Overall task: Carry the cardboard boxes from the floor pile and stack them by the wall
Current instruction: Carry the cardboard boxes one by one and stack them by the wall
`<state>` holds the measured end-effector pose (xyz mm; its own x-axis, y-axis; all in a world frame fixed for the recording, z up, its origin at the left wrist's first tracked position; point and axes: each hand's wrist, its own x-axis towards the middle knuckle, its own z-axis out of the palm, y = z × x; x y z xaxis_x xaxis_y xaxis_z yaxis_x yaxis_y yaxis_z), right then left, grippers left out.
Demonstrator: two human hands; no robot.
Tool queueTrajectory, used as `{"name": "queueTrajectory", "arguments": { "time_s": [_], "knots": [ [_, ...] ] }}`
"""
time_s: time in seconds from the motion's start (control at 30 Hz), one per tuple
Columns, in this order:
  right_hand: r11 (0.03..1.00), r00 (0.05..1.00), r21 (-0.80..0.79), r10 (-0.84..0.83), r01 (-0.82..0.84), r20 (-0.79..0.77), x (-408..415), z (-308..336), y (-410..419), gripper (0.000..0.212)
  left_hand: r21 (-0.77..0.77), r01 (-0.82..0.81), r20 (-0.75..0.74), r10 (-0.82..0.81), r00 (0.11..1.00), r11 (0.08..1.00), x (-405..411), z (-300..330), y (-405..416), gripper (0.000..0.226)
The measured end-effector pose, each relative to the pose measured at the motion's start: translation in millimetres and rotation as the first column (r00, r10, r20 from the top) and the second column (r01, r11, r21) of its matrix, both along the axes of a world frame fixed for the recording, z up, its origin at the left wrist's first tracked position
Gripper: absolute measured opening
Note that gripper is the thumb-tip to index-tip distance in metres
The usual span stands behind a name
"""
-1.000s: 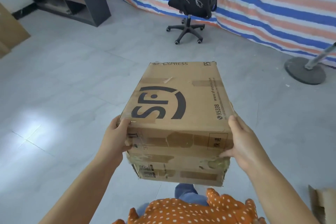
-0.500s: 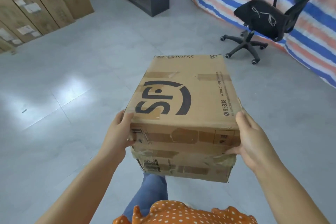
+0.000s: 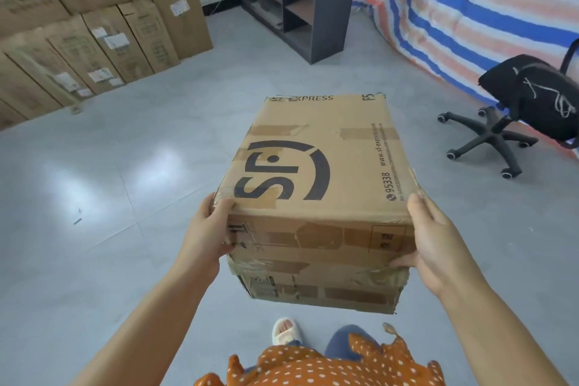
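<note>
Item: cardboard box, brown, printed with a black "SF" roundel, "SF EXPRESS", "95338" and a web address on its upper face; several strips of brown tape on top and on the near face; lower near edge crumpled and wrapped in clear tape. Position: held in the air in front of the person, above the grey tiled floor, touching nothing but the hands.

Left hand: gripped the box's near left corner, thumb lying over the top edge, fingers curled against the near face.

Right hand: pressed flat against the box's right side at the near corner, fingers hidden behind the side, thumb reaching across the lower near face onto the clear tape.

Surroundings: stack of large cardboard cartons with white labels, stood against the wall at upper left, well apart from the held box. Dark shelving unit with pale drawers, at the back, centre. Striped tarpaulin, blue, white and orange, hung along the right. Black office chair on a five-star castor base, just before the tarpaulin. Person's orange spotted garment, blue trouser leg and one pale slipper showed at the bottom edge.
</note>
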<state>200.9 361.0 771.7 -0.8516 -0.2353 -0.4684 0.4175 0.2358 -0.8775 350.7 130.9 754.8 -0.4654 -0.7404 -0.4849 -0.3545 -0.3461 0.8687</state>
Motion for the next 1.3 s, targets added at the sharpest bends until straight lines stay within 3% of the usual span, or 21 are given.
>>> {"name": "queueTrajectory", "arguments": {
  "time_s": [0.27, 0.57, 0.77, 0.97, 1.3],
  "knots": [
    [0.991, 0.991, -0.026, 0.129, -0.130, -0.029, -110, -8, -108, 0.034, 0.028, -0.130, -0.015, 0.131, 0.991, 0.991, -76, -8, -82, 0.025],
    [0.949, 0.950, -0.033, 0.313, -0.313, -0.002, -286, -12, -235, 0.033, 0.030, -0.299, -0.015, 0.299, 0.954, 0.954, -220, -13, -178, 0.027],
    [0.916, 0.916, -0.031, 0.399, -0.401, -0.051, -392, -12, -315, 0.039, 0.050, -0.467, -0.035, 0.469, 0.882, 0.883, -310, -11, -231, 0.016],
    [0.900, 0.900, -0.032, 0.432, -0.434, -0.059, -473, -15, -403, 0.040, 0.041, -0.492, -0.035, 0.494, 0.869, 0.869, -388, -14, -310, 0.018],
    [0.913, 0.912, 0.022, 0.409, -0.408, -0.029, -607, -22, -604, 0.040, 0.095, -0.434, 0.002, 0.436, 0.900, 0.896, -529, -25, -525, 0.019]
  ]
}}
